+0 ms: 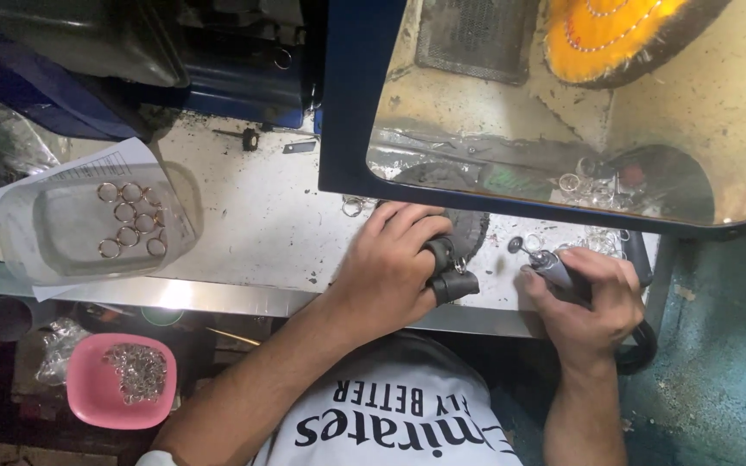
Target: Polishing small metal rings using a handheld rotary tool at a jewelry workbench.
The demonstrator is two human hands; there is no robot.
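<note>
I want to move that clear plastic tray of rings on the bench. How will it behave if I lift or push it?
The clear plastic tray looks thin, so probably light and slightly flexible. The loose metal rings inside would likely slide and bunch if tilted. It sits on paper sheets, so pushing may drag them.

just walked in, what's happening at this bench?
A person works at a bench. The left hand grips a black clamp; the right hand holds a rotary tool with its tip toward the clamp. A clear tray holds gold rings. A pink bowl of small metal parts sits below the bench.
</note>
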